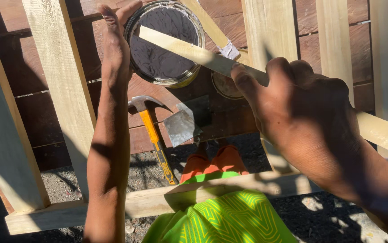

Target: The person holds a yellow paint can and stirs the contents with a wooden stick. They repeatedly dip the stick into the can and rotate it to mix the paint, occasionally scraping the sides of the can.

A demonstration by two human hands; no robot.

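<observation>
In the head view, much is cut off: the pale, unpainted wooden frame [63, 81] of upright slats runs out of the picture at the top and both sides, and the right forearm leaves at the lower right corner. The left hand [115, 42] reaches up and curls its fingers over the far left rim of the round metal tin of grey paste [164, 42], so the fingertips hide behind the rim. The right hand [302, 112], in deep shadow, is closed around a long flat pale wooden stick [185, 49], thumb on top; the stick lies slanted across the tin's mouth, and its far tip carries a lump of grey paste [230, 50] just beyond the tin's right rim. A second round lid or tin [225, 85] is half hidden under the stick and hand. Below, on the reddish-brown plank decking [41, 117], lie a claw hammer with a yellow handle [155, 139] and a flat metal scraper blade [182, 126], near each other, in the gap between the slats. The hammer's handle end overhangs the decking edge above gravel ground [63, 180]. Bright green and orange clothing [221, 216] fills the lower middle.
</observation>
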